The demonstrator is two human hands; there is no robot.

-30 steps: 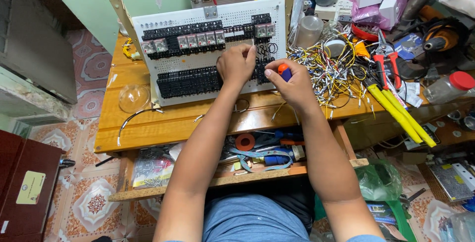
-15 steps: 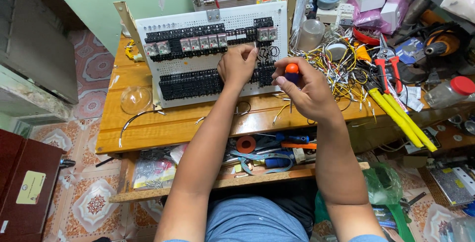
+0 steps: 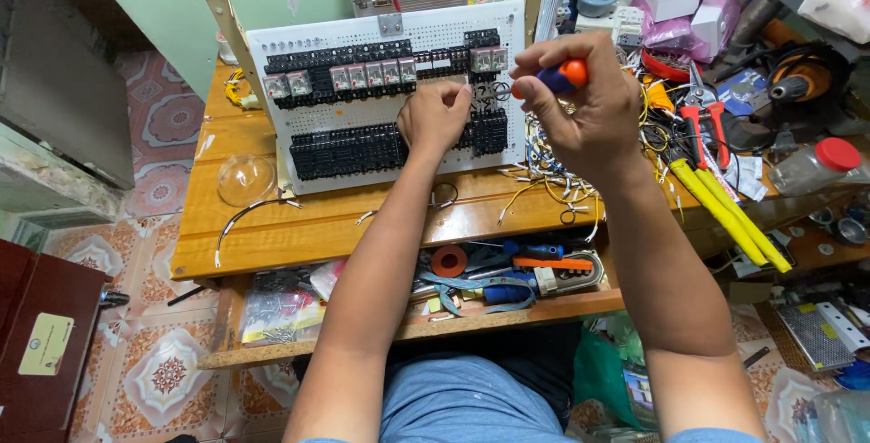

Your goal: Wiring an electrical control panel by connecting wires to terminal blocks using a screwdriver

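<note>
A white perforated panel (image 3: 362, 162) leans upright on the wooden table (image 3: 299, 226), carrying rows of black terminal blocks and clear relays. My left hand (image 3: 435, 117) rests against the panel's middle with its fingers curled, pinching something small that I cannot make out. My right hand (image 3: 580, 103) is raised in front of the panel's right edge, closed around a screwdriver (image 3: 553, 78) with an orange and blue handle. Its blade is hidden behind my fingers.
A tangle of short wires (image 3: 562, 180) lies right of the panel. Yellow-handled cutters (image 3: 725, 207), red-handled pliers (image 3: 702, 121), a drill (image 3: 797, 81) and a red-capped bottle (image 3: 816, 164) crowd the right side. A clear dome (image 3: 246, 178) sits left. The shelf below holds tape (image 3: 449, 262) and tools.
My right hand has lifted the screwdriver up and away from the panel's lower right area. My left hand has stayed on the panel.
</note>
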